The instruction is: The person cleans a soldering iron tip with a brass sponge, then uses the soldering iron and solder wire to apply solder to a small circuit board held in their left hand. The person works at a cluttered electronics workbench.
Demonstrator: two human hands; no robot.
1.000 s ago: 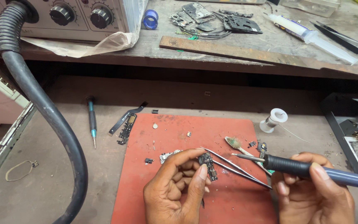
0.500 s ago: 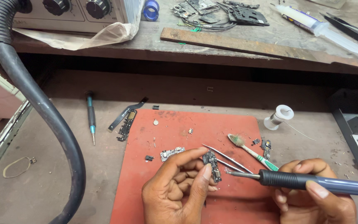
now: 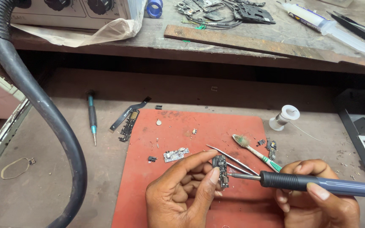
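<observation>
The left hand [image 3: 182,192] pinches a small dark circuit board [image 3: 221,170] between thumb and forefinger, holding it up on edge above the near half of the red mat [image 3: 216,131], its long side running roughly up and away from the person. The right hand [image 3: 317,198] is closed around the blue handle of a soldering iron [image 3: 317,184], which lies almost level, long axis left to right, its metal tip pointing left and meeting the board's right edge low down. A pair of tweezers [image 3: 233,159] slants across the mat just behind the board, and a green-handled brush [image 3: 256,152] lies beside them, so the right side of the mat is crowded. The left and far parts of the mat are roomier, holding only a pale little board [image 3: 175,154] and a few tiny bits. Left of the mat, on the worn bench [image 3: 55,139], lie a screwdriver [image 3: 92,116] and a flat cable [image 3: 128,118], and a thick black hose [image 3: 47,118] curves down that edge. A spool of solder wire [image 3: 284,117] stands off the mat's far right corner.
</observation>
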